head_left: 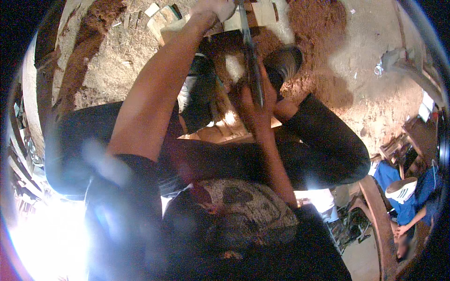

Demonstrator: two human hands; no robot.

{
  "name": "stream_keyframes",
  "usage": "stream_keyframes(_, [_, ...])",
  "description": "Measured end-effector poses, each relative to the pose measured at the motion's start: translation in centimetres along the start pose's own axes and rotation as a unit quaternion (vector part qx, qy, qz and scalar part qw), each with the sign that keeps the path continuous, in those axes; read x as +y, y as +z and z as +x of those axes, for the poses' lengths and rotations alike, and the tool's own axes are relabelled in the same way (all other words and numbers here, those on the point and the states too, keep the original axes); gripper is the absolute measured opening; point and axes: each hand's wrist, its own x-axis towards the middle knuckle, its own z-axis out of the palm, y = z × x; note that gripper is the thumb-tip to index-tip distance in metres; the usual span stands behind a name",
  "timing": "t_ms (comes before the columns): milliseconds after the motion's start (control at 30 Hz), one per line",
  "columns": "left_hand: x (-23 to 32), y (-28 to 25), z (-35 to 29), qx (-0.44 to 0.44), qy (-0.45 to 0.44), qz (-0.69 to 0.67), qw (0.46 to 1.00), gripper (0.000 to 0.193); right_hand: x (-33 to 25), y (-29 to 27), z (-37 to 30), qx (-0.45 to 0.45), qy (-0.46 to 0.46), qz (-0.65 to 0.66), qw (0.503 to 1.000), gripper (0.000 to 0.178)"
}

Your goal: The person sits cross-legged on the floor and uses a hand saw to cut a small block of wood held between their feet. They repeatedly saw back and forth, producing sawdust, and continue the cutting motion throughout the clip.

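The right hand [255,100] grips a long, narrow tool [248,42] running up to 12 o'clock; the left hand [219,7], apart at 12, is cropped, its grip unclear, near wood pieces [161,22] at 11.

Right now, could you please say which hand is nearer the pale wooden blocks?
Left: the left hand is beside the wooden blocks; the right hand is farther, lower in view.
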Motion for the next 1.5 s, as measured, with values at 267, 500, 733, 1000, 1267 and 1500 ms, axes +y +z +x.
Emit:
stream_keyframes(267, [-0.4, 0.5, 0.8, 0.010, 0.016, 0.010, 1.000, 0.061, 0.9, -0.1, -0.1, 0.011, -0.065, 0.015, 0.998, 0.059])
stream_keyframes(500, [-0.4, 1.2, 0.8, 0.014, 0.025, 0.001, 1.000, 0.058, 1.5, -1.3, -3.7, -0.008, 0.019, 0.017, 1.000, 0.062])
stream_keyframes(733, [-0.5, 1.6, 1.2, -0.005, 0.052, 0.029, 0.998, 0.059, 0.7, -2.3, -3.6, -0.023, 0.019, -0.008, 1.000, 0.064])
stream_keyframes(1000, [-0.3, 1.7, 1.0, 0.032, 0.038, 0.049, 0.998, 0.061, 1.6, -1.6, -2.1, -0.013, 0.005, 0.057, 0.998, 0.061])
stream_keyframes(1267, [-0.8, 2.2, 1.7, 0.033, 0.043, 0.021, 0.998, 0.061, 3.0, -1.2, -2.5, 0.024, -0.072, 0.083, 0.994, 0.061])
stream_keyframes(1500, [-4.3, 1.3, 3.8, -0.021, 0.088, 0.119, 0.989, 0.057, 1.4, -0.5, -1.1, 0.011, -0.073, 0.004, 0.997, 0.059])
